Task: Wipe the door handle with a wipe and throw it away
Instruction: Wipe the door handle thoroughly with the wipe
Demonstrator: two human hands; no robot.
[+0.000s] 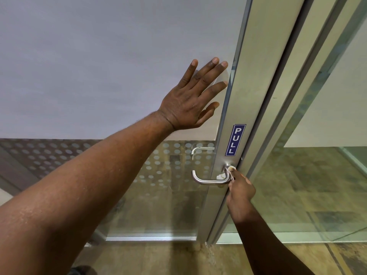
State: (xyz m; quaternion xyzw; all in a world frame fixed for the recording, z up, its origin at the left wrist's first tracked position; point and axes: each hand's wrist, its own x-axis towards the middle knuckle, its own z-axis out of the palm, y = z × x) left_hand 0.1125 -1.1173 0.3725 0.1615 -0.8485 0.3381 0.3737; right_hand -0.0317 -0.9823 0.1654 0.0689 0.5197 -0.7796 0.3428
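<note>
The left hand (190, 100), fingers spread flat, braces the glass door (99, 66) above the door handle (210, 180) (likely steadying it). The right hand (240, 190) pinches 1 white wipe (223, 175) against the handle's base.

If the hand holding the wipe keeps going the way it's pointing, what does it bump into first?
Probably the door handle base: the right hand already presses the wipe there, with the metal door frame right behind.
</note>
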